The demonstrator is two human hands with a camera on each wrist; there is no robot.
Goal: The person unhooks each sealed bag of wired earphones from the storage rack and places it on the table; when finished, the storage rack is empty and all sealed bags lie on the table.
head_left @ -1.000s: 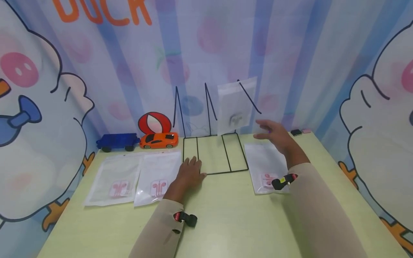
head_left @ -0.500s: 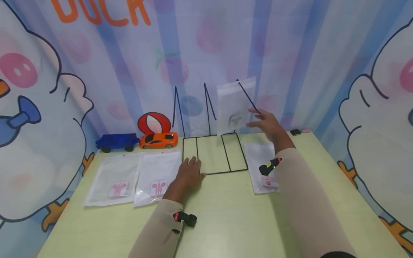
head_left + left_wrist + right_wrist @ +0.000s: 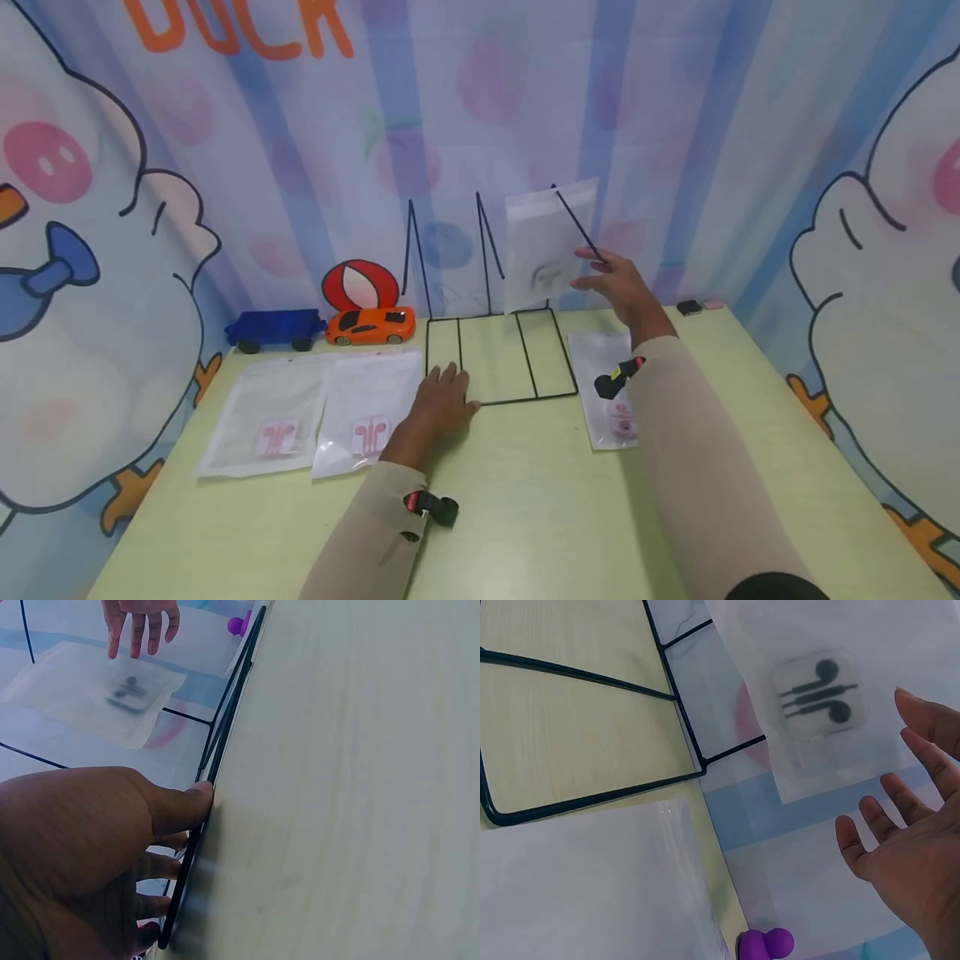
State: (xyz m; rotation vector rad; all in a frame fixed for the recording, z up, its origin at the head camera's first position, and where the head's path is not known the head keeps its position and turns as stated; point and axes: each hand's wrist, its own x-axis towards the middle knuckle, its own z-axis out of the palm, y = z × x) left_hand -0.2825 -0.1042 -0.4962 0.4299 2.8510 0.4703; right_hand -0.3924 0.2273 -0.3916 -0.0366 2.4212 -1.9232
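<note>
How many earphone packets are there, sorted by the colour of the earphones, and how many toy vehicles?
Pink earphone packets: 3
Black earphone packet: 1, standing in the wire rack
Toy vehicles: 2, orange car and blue truck
Total: 6

A black wire rack (image 3: 495,350) is standing on a pale yellow-green table (image 3: 525,508). The clear bag (image 3: 550,242) on it is showing black earphones; three clear bags (image 3: 366,412) lying flat are showing pink ones. At the far left, an orange toy car (image 3: 369,326) and a blue truck (image 3: 273,328) are sitting before a blue-and-white striped backdrop (image 3: 675,125).
</note>
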